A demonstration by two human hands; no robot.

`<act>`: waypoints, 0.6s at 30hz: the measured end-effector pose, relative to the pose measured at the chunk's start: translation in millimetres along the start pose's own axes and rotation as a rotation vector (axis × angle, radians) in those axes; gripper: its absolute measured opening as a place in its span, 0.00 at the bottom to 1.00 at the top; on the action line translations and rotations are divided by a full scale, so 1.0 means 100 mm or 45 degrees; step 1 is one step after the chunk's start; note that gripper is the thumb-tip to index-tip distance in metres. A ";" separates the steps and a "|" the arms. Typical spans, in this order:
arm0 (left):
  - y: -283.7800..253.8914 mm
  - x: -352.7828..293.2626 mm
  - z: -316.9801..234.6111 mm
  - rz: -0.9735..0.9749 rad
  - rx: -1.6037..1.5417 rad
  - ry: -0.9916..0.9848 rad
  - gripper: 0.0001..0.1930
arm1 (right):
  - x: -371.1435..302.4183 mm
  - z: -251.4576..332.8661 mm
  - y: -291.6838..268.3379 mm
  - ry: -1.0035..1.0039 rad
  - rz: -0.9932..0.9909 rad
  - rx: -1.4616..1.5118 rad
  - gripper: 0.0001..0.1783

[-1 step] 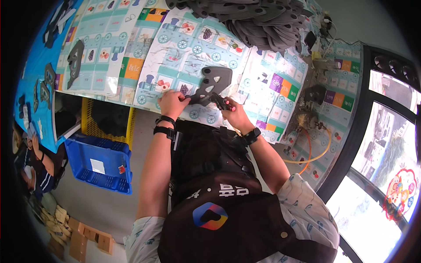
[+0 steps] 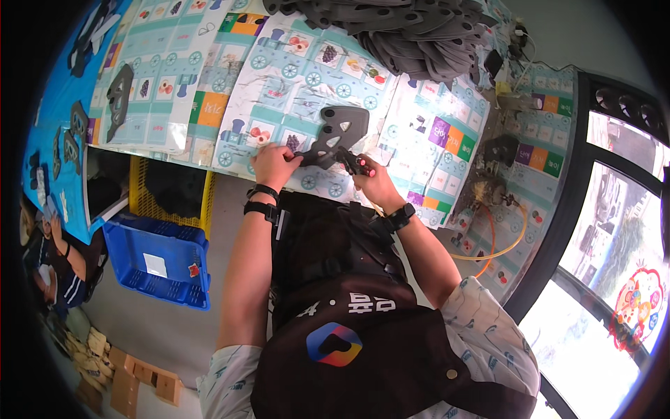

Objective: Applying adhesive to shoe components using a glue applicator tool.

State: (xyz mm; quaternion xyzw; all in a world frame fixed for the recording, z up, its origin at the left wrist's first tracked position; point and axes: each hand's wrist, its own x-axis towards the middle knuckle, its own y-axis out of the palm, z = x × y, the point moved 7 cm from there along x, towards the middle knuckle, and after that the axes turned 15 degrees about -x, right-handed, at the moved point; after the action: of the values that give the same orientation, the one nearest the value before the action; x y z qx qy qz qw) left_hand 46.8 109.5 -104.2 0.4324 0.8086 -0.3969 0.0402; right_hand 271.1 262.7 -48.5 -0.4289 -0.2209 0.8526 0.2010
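Teal-and-white printed sheeting (image 2: 279, 87) is topped by a flat dark-grey panel with cut-outs (image 2: 357, 123), near the front edge. Its narrow left end is pinched in the left hand (image 2: 274, 166); a black-and-red handheld tool (image 2: 362, 165) is gripped beside it by the closed right hand (image 2: 377, 184). Probably light and semi-stiff, the panel is best held by its solid margins.

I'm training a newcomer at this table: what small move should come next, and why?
Probably a light nudge of the tool along the gray part's near edge, left hand steady: its fingers are at the part's narrow end, and the right hand holds the tool against that edge.
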 end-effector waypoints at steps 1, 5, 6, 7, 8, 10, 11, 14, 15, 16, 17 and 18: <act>0.01 0.00 0.00 0.002 -0.001 0.003 0.14 | 0.01 0.00 -0.01 -0.026 -0.006 0.054 0.22; 0.01 0.00 0.01 -0.016 0.012 0.011 0.14 | 0.04 -0.04 -0.05 -0.020 -0.015 0.141 0.25; 0.01 0.00 0.02 -0.016 0.018 0.009 0.14 | 0.04 -0.05 -0.06 -0.019 -0.016 0.140 0.25; 0.01 0.01 0.00 -0.014 0.016 0.012 0.14 | 0.05 -0.05 -0.07 -0.019 -0.022 0.134 0.25; 0.02 0.01 0.00 -0.001 0.005 -0.006 0.14 | 0.06 -0.06 -0.08 -0.019 -0.028 0.127 0.25; 0.03 0.01 0.00 0.012 -0.008 -0.025 0.13 | 0.08 -0.08 -0.10 -0.010 -0.036 0.159 0.24; 0.01 0.00 0.00 -0.005 0.002 -0.004 0.14 | 0.08 -0.08 -0.10 -0.003 -0.041 0.192 0.24; 0.00 0.00 0.00 -0.020 0.009 0.015 0.15 | 0.13 -0.10 -0.13 0.009 -0.062 0.209 0.22; -0.01 0.00 0.00 -0.020 0.008 0.011 0.15 | 0.13 -0.11 -0.14 0.010 -0.064 0.208 0.22; -0.01 0.00 -0.01 -0.016 0.006 0.013 0.15 | 0.13 -0.11 -0.17 0.008 -0.085 0.208 0.20; 0.00 0.00 -0.03 -0.006 0.001 0.010 0.15 | 0.13 -0.12 -0.19 0.006 -0.107 0.208 0.19; 0.00 0.01 -0.04 0.005 -0.004 0.007 0.15 | 0.14 -0.12 -0.21 0.010 -0.111 0.207 0.19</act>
State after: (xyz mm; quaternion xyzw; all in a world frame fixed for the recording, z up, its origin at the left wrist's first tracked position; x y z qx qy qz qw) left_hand 47.6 113.0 -101.9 0.4349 0.8084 -0.3946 0.0395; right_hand 277.0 289.8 -52.5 -0.4046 -0.1686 0.8565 0.2727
